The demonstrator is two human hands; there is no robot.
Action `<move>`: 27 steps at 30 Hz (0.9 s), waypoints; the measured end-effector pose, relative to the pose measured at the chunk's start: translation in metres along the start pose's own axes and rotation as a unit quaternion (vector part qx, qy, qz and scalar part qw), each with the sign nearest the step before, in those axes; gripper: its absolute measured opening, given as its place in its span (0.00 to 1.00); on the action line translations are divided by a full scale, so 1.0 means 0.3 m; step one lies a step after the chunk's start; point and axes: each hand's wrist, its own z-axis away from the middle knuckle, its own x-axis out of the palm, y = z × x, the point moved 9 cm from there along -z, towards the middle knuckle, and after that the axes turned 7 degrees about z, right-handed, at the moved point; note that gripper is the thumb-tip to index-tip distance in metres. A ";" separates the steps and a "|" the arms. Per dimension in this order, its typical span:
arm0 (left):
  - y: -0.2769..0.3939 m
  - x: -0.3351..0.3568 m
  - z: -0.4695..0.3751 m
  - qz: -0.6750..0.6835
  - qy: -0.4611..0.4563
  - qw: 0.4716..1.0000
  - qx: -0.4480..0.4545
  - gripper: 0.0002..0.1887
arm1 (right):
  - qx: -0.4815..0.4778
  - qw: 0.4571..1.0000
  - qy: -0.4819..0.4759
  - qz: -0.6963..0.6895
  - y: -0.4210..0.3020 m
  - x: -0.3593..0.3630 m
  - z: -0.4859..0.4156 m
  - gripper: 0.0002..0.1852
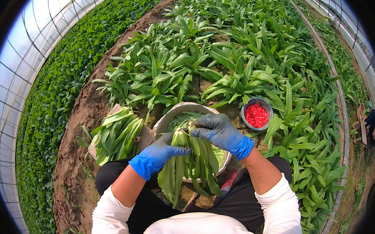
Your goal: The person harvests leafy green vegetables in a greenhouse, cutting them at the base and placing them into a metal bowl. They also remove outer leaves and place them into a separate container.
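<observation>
My left hand [163,149], in a blue glove with darkened fingers, grips a leafy green plant [173,170] near its pale cut base, leaves hanging down. Beside it, my right hand [220,131], gloved alike, pinches the stem end of a second leafy green [206,156], whose leaves also droop. Both hands are close together over a round, pale basin [188,107] with a worn rim. Loose green leaves lie inside it, partly hidden by my hands.
A pile of cut greens [118,135] rests at left on a brown board [146,138]. A blue-grey bowl [269,109] of small red pieces [256,115] stands at right. Leafy plants [240,75] grow ahead; bare soil [89,112] runs along the left. Another person [371,122] is at far right.
</observation>
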 end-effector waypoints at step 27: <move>-0.053 0.005 0.018 0.054 -0.015 0.998 -0.019 0.26 | -0.030 0.996 -0.068 0.052 -0.031 0.055 0.022 0.13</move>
